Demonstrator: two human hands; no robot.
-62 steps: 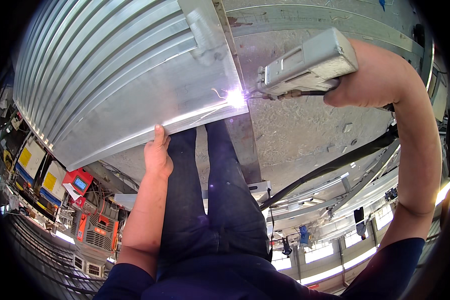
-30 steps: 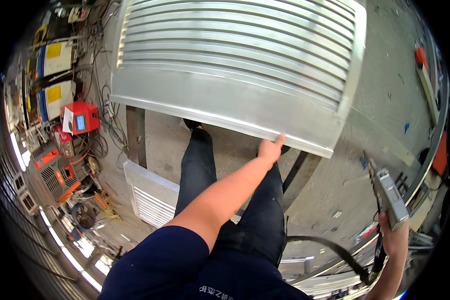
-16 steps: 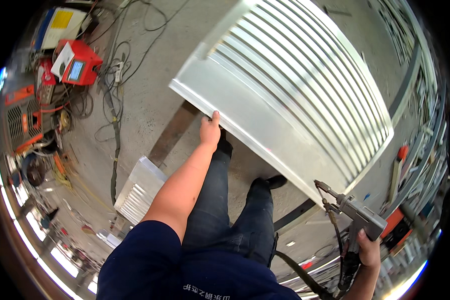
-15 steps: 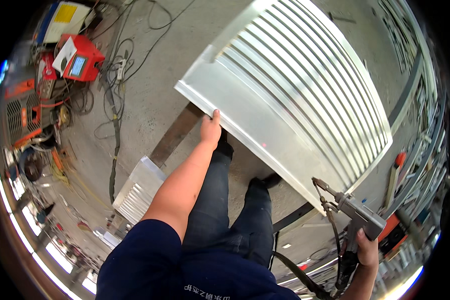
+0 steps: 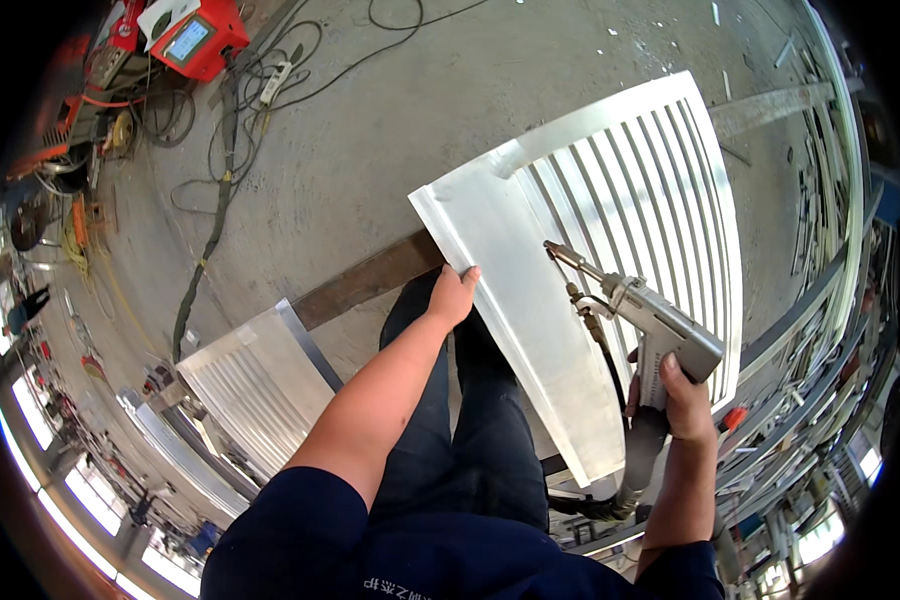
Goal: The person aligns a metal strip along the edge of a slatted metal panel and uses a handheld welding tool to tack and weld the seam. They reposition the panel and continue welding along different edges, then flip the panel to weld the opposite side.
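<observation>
- At the near edge of the panel (image 5: 520, 320), the left hand (image 5: 455, 297) seems to pinch the rim: thumb on top, most of the other fingers out of sight
- Farther right, the right hand (image 5: 682, 395) is wrapped round the grip of the gun (image 5: 660, 325), which is over the panel; whether its tip touches the metal I cannot tell
- The gun looks rigid and fairly heavy, and its hose (image 5: 646, 440) would likely drag; the grip is the place to hold it, clear of the nozzle (image 5: 575, 260), which may be hot
- Its nozzle points to the upper left, the long axis running back to the lower right, with the grip dropping toward the person
- The panel lies in front of the person, a beam (image 5: 375, 275) passing under its left side
- As bare metal sheet it should be stiff, slick and light for its breadth, perhaps sharp-edged; the rim at opposite ends seems the best hold
- Its slats (image 5: 660, 150) and near edge both run from upper left to lower right; with the lens bend, I cannot settle which side is longer
- Beyond, at lower left, sits a second panel (image 5: 295, 335), also slatted
</observation>
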